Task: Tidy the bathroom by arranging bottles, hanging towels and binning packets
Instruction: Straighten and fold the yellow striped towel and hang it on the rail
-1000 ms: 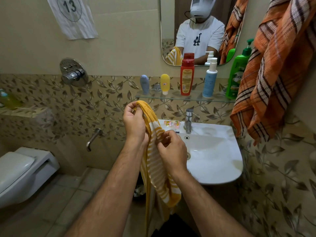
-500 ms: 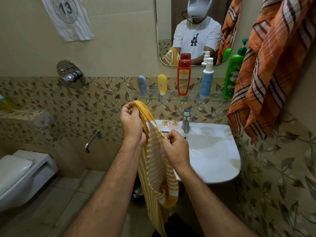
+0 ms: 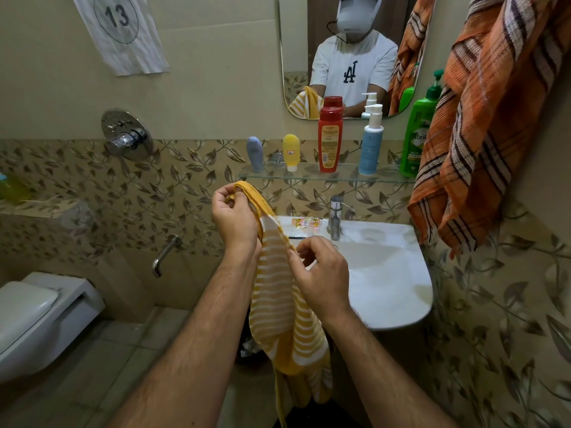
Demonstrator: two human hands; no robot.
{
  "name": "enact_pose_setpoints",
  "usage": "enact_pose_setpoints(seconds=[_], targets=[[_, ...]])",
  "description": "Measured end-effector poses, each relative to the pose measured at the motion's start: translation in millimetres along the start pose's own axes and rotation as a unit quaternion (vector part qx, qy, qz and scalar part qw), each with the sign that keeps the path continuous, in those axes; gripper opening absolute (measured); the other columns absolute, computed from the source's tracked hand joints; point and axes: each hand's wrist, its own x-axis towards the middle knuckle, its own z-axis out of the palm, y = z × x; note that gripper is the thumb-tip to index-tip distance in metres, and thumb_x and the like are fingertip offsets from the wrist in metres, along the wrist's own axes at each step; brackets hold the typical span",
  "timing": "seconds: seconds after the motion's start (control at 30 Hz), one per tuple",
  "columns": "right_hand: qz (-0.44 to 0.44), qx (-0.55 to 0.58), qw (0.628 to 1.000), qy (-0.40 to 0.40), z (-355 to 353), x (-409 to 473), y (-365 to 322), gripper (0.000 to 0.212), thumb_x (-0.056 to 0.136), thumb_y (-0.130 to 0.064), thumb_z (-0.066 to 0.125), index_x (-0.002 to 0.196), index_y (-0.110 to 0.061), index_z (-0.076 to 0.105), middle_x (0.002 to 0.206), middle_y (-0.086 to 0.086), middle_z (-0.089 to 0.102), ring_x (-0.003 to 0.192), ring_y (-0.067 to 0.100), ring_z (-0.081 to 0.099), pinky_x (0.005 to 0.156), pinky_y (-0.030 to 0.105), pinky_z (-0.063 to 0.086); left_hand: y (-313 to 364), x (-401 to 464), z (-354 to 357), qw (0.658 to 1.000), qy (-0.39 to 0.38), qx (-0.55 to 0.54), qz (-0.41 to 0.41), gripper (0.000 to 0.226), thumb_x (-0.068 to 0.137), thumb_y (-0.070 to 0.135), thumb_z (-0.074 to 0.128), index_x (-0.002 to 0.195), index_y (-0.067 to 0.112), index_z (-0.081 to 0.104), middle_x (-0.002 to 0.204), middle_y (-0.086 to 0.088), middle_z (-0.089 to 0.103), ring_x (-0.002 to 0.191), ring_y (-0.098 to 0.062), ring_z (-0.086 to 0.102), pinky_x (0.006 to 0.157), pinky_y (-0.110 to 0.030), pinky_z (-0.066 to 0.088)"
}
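Only one camera is showing the scene: it is sitting on the person's head and is looking forward and down, with a wide angle that is bending the walls at the edges. It is standing close in front of the sink [image 3: 398,273], with both forearms reaching out from the bottom edge, and it is facing the wall with the mirror [image 3: 296,50], which is reflecting the person back toward the camera.

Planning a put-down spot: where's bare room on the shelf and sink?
Glass shelf: bare at its left end, before the grey tube; bottles fill the rest. Sink: right of the tap and front rim bare; back-left ledge crowded by packets.
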Motion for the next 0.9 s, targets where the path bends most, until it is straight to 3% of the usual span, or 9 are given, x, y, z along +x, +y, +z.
enact_pose_setpoints(seconds=[0.1,0.2,0.27,0.4,0.5,0.63,0.8,0.9], targets=[[0.002,-0.037,0.999,-0.014,0.2,-5.5,-4.0,0.012,0.081,-0.014,0.064,0.080,-0.022,0.055,0.075,-0.010,0.053,0.065,0.006,0.046,0.054,0.018,0.036,1.8,-2.0,4.3,1.000,0.011,0.003,0.008,0.019,0.100,0.012,0.053,0.090,0.027,0.055,0.079,0.002,0.060,0.063,-0.007,0.055,0.056,-0.018,0.051],[0.021,-0.089,0.995,-0.033,4.6,-12.3,-6.1,0.029,0.078,-0.010,0.064,0.083,-0.026,0.040,0.073,-0.011,0.043,0.060,0.008,0.040,0.049,0.014,0.024,3.3,-5.9,10.4,1.000,0.015,0.001,0.015,0.018,0.100,0.012,0.054,0.089,0.027,0.055,0.077,0.002,0.060,0.060,-0.007,0.054,0.055,-0.020,0.049],[0.027,-0.112,0.993,-0.039,6.0,-13.4,-5.3,0.032,0.078,-0.007,0.065,0.088,-0.023,0.040,0.077,-0.008,0.042,0.061,0.012,0.041,0.048,0.015,0.022,4.4,-8.5,14.3,1.000,0.014,-0.003,0.020,0.018,0.099,0.012,0.054,0.089,0.027,0.055,0.077,0.003,0.060,0.059,-0.007,0.053,0.055,-0.021,0.049],[0.002,-0.147,0.987,-0.068,3.4,-10.0,1.7,0.023,0.079,-0.008,0.070,0.091,-0.017,0.052,0.091,0.000,0.049,0.075,0.014,0.045,0.053,0.027,0.037,8.5,-9.4,18.3,0.999,0.030,-0.003,0.026,0.018,0.099,0.013,0.056,0.089,0.028,0.055,0.082,0.002,0.061,0.068,-0.010,0.057,0.063,-0.023,0.052],[-0.003,-0.157,0.983,-0.097,0.0,-11.7,7.1,0.012,0.082,-0.005,0.065,0.086,-0.016,0.063,0.086,-0.001,0.055,0.078,0.017,0.051,0.056,0.030,0.045,14.2,-2.8,18.4,0.998,0.054,-0.008,0.030,0.018,0.098,0.014,0.057,0.088,0.029,0.054,0.085,0.003,0.062,0.072,-0.011,0.060,0.066,-0.024,0.054],[0.005,-0.103,0.989,-0.109,-0.5,-15.7,1.4,0.019,0.083,-0.009,0.062,0.097,-0.018,0.072,0.090,-0.002,0.070,0.084,0.017,0.060,0.068,0.031,0.051,20.3,3.1,21.9,0.996,0.079,-0.007,0.036,0.018,0.098,0.016,0.058,0.086,0.029,0.054,0.087,0.004,0.063,0.076,-0.011,0.062,0.067,-0.022,0.054],[0.003,-0.084,0.995,-0.052,0.4,-23.6,-15.4,0.024,0.082,-0.011,0.063,0.105,-0.014,0.057,0.067,-0.001,0.060,0.055,0.013,0.052,0.050,0.024,0.041,22.0,3.3,26.4,0.995,0.094,-0.013,0.027,0.018,0.097,0.017,0.058,0.086,0.030,0.054,0.095,0.002,0.064,0.081,-0.011,0.064,0.062,-0.015,0.051],[0.016,-0.080,0.996,-0.042,0.9,-26.1,-15.9,0.023,0.084,-0.013,0.061,0.107,-0.014,0.059,0.067,-0.001,0.063,0.055,0.018,0.058,0.050,0.028,0.045,23.2,4.1,26.5,0.995,0.098,-0.012,0.022,0.017,0.097,0.017,0.058,0.086,0.030,0.053,0.091,0.005,0.062,0.077,-0.007,0.062,0.062,-0.014,0.050]])
